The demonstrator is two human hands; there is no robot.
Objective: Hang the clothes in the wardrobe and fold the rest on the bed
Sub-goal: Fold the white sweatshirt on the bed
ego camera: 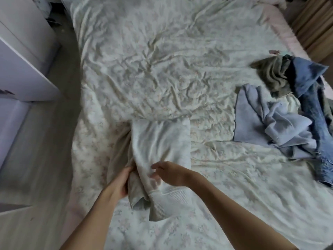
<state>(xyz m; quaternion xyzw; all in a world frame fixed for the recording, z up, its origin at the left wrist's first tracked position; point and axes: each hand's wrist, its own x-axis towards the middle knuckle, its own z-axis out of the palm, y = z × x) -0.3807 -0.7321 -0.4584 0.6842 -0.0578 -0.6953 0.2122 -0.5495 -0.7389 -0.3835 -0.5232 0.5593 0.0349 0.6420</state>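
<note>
A white sweatshirt (162,141) with a ribbed hem lies partly folded on the bed (153,69), near its front left. My left hand (122,183) grips the bunched left edge of the sweatshirt. Over its lower middle, my right hand (169,173) has its fingers curled, the fingertips touching the fabric. A pile of loose clothes lies at the bed's right side: a light blue sweater (266,121), blue jeans (313,109) and an olive garment (273,73).
The bed carries a crumpled pale floral cover. White cabinets (23,65) stand to the left, across a strip of grey wood floor (45,159). A wooden surface (313,26) shows at the far right.
</note>
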